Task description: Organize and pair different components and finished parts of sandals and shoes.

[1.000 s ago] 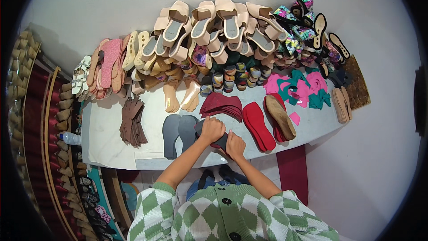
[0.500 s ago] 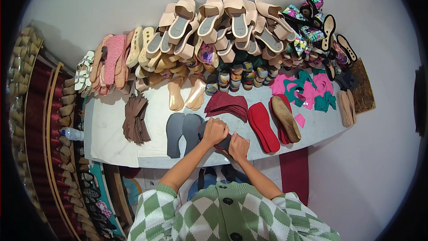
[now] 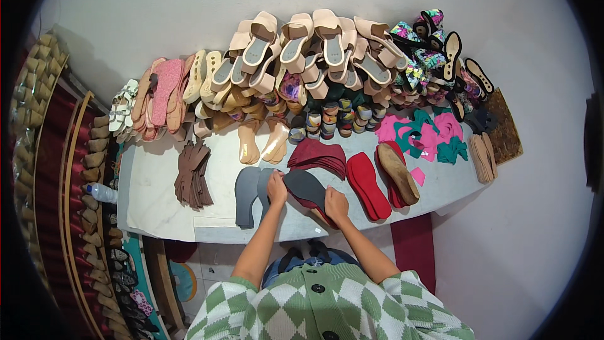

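Between my hands lies a dark grey shoe sole [image 3: 304, 184], bottom face up, with maroon material and a tan edge showing beneath its lower side. My left hand [image 3: 277, 189] grips its left end, thumb toward the top. The right edge is held by my right hand [image 3: 336, 204], with the fingers partly hidden. Just left of my left hand is a pair of grey soles [image 3: 246, 196], partly covered by that hand. Above the held sole sits a fanned stack of maroon upper pieces [image 3: 318, 156]. Red soles [image 3: 367, 187] lie right of my right hand.
A brown shoe last [image 3: 397, 175] rests on more red soles. Brown strips [image 3: 194, 175], clear-wrapped tan insoles [image 3: 249, 141] and pink and green scraps [image 3: 423, 132] lie around the table [image 3: 157, 214]. Heeled beige sandals [image 3: 293, 41] are piled along the wall. Shelves of shoes stand left.
My hands have moved apart, the left one leftward to the sole's end. The dark sole, mostly covered before, now shows its flat face. The whole view has shifted slightly.
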A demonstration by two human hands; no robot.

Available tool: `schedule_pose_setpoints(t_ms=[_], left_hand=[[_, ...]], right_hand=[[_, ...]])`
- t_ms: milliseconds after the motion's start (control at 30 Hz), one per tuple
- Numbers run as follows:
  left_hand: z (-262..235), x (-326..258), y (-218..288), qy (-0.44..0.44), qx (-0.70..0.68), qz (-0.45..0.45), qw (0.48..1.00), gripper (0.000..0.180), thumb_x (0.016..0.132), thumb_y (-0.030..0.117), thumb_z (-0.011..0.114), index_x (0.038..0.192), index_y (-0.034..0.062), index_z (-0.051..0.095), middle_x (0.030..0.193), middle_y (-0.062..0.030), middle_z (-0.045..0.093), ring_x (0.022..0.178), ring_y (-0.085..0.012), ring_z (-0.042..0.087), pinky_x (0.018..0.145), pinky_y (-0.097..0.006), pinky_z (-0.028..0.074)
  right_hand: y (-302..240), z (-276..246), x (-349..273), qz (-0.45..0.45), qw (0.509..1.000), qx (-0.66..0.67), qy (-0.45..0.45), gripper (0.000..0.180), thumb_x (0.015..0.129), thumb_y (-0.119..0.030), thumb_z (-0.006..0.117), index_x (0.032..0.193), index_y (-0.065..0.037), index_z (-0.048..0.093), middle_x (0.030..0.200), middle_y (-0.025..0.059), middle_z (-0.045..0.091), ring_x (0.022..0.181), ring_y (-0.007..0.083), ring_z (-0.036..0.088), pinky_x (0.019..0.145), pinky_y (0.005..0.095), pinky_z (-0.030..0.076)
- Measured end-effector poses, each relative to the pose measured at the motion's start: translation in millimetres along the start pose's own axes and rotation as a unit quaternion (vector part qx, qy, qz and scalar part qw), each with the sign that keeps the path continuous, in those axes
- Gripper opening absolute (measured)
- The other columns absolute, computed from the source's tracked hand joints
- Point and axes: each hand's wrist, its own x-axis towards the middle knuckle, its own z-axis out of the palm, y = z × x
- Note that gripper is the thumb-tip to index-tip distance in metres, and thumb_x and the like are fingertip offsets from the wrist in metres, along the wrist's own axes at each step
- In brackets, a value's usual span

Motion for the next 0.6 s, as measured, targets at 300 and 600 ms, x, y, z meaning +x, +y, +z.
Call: schedule_pose_setpoints(t_ms=[300,600], left_hand=[[30,-22,25,0.124,0.037,-0.061,0.99,0.053,0.094,0.035,0.026,0.088,-0.0018,0.064,0.087,-0.0227,0.063,0.086,-0.0398,0.057,0.078,-0.043,0.041],[37,-26,29,0.119,0.094,0.038,0.988,0.047,0.095,0.03,0.031,0.081,-0.0034,0.062,0.078,-0.025,0.061,0.077,-0.0419,0.057,0.069,-0.046,0.042]], right_hand=[[-10,-4,-1,0.023,0.999,0.013,-0.018,0.048,0.093,-0.034,0.029,0.08,0.001,0.06,0.078,0.0266,0.059,0.078,0.0436,0.057,0.071,0.0488,0.042],[-33,15,42,-0.046,0.997,0.052,0.015,0.052,0.094,-0.034,0.028,0.076,0.001,0.062,0.079,0.0249,0.061,0.076,0.0421,0.058,0.07,0.0488,0.044]])
